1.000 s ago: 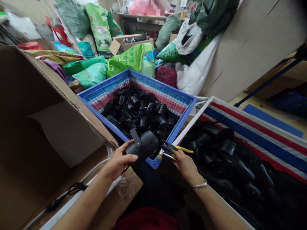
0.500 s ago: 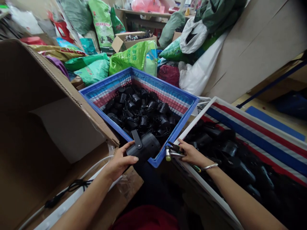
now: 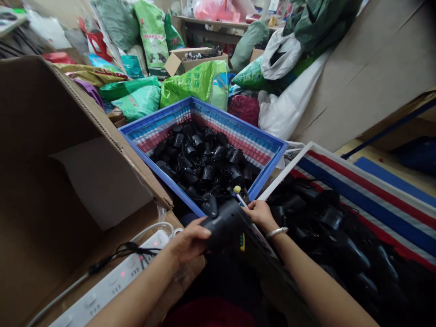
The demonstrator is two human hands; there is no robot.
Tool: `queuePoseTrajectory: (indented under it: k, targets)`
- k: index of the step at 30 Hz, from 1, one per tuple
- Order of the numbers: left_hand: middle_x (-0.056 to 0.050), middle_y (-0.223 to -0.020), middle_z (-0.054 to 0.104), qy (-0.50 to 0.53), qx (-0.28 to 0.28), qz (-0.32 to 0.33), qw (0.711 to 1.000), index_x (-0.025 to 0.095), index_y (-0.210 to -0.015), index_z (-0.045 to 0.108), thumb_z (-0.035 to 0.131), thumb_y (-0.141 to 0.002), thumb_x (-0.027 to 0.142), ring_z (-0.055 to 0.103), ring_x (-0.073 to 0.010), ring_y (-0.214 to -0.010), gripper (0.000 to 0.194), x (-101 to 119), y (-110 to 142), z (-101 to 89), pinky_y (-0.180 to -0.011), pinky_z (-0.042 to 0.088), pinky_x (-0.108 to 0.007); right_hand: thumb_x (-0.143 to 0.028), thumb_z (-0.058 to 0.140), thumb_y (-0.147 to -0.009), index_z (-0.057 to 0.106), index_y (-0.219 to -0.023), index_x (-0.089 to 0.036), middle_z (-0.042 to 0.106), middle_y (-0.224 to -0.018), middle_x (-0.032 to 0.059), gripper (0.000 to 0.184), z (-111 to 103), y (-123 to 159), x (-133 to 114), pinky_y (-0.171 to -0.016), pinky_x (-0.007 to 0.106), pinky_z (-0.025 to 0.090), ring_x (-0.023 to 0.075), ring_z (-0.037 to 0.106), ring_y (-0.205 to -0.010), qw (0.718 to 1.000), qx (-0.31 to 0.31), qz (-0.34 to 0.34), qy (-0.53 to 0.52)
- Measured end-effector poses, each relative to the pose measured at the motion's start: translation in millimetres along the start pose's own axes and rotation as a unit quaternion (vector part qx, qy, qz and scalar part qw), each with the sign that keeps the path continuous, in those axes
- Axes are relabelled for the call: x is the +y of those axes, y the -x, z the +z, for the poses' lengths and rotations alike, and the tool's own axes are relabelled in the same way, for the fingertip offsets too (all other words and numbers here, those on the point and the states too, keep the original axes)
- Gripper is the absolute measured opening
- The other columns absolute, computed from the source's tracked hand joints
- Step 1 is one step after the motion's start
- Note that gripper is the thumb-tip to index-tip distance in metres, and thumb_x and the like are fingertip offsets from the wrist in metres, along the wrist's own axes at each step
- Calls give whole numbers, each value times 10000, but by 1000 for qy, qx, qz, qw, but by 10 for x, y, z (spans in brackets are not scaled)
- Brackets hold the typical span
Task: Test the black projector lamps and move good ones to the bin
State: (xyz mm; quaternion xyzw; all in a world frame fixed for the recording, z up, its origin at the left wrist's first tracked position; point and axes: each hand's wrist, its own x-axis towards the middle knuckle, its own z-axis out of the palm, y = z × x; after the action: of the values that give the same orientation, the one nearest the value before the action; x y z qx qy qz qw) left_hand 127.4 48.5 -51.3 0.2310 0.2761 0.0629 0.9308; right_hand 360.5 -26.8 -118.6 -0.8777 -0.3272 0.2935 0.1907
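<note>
My left hand (image 3: 189, 240) grips a black plastic cylindrical housing (image 3: 221, 225) above the near corner of a blue plastic crate (image 3: 156, 113). My right hand (image 3: 260, 214) is at the housing's far end and holds a pair of pliers (image 3: 241, 197), whose metal shaft and yellow tip stick out past the housing. Part of the tool is hidden behind the housing, and a yellow-green grip shows below it. The crate holds a heap of small black parts with cords (image 3: 200, 154).
To the right stands a white-rimmed crate (image 3: 286, 168) with a striped lining, holding larger black parts (image 3: 327, 222). A white power strip (image 3: 112, 281) with a black cord lies at lower left, beside a cardboard box (image 3: 64, 136). Stuffed sacks are piled behind.
The black housing has moved right and tilted, and my left hand moved with it. My right hand has come closer to it with the pliers. The view has shifted, bringing the power strip into sight.
</note>
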Motion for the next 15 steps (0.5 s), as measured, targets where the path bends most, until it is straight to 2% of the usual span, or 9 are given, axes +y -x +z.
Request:
queuePoseTrajectory:
  k: [4, 8, 10, 13, 15]
  targets:
    - [-16, -699, 641, 9, -48, -66, 997, 139, -874, 628, 611, -461, 74, 582, -146, -626, 418, -300, -304, 129, -626, 444, -257, -378, 567, -854, 560, -645, -137, 540, -569, -57, 319, -7, -36, 73, -517, 226, 446, 81, 524, -508, 1000, -13, 3, -15]
    - [-20, -717, 633, 14, -63, -88, 994, 142, -875, 612, 604, -450, 75, 576, -148, -628, 430, -453, -475, 165, -658, 442, -281, -340, 606, -816, 580, -675, -131, 564, -569, -51, 253, -145, -27, 159, -506, 224, 450, 90, 543, -504, 997, -36, -33, -65]
    - [-12, -712, 626, 14, -54, -91, 994, 150, -871, 598, 606, -445, 71, 572, -145, -622, 433, -506, -516, 149, -652, 440, -282, -315, 639, -755, 606, -739, -133, 610, -592, -25, 185, -213, -19, 213, -519, 236, 461, 120, 579, -530, 994, -36, -50, -96]
    - [-3, -717, 618, 8, -22, -87, 996, 172, -894, 574, 607, -455, 89, 572, -154, -633, 448, -580, -575, 118, -617, 441, -283, -303, 669, -654, 608, -809, -140, 664, -659, 23, 233, -277, -10, 331, -573, 267, 479, 179, 626, -609, 991, -16, -59, -123]
    - [-8, -737, 617, 1, -10, -84, 996, 178, -944, 573, 608, -463, 102, 575, -164, -654, 488, -614, -616, 108, -608, 444, -288, -314, 675, -614, 594, -778, -155, 672, -693, 39, 243, -287, -3, 430, -602, 286, 477, 203, 634, -657, 991, 0, -55, -122]
